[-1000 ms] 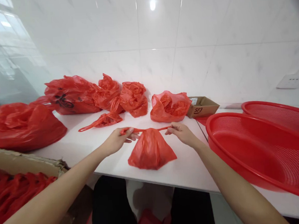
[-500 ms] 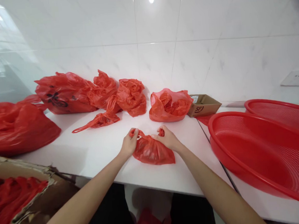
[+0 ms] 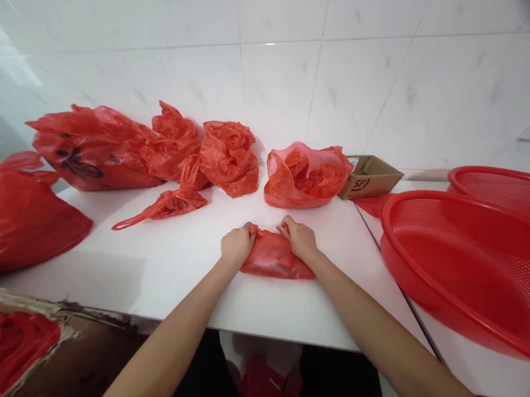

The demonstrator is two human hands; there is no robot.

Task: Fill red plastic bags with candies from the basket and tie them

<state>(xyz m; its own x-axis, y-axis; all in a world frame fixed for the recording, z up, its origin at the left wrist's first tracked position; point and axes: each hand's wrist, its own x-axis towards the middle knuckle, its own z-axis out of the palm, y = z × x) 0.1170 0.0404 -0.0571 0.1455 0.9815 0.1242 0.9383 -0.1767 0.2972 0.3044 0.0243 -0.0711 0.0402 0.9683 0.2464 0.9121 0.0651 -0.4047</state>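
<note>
A small red plastic bag [image 3: 274,259] lies flattened on the white table [image 3: 178,260] near its front edge. My left hand [image 3: 237,244] grips the bag's left end with curled fingers. My right hand [image 3: 298,237] is closed on the bag's right end, pressing it down. The two hands are close together, with the bag bunched between them.
Several crumpled red bags [image 3: 225,156] lie along the tiled back wall, one open bag [image 3: 304,177] beside a small cardboard box [image 3: 368,177]. Two red mesh baskets [image 3: 472,268] sit at the right. A large red bag [image 3: 14,218] and a torn carton of red bags [image 3: 14,340] are at the left.
The hands held the bag up by its stretched handles, then came together and lowered it. The bag is now pressed flat on the table. The view tilted down slightly.
</note>
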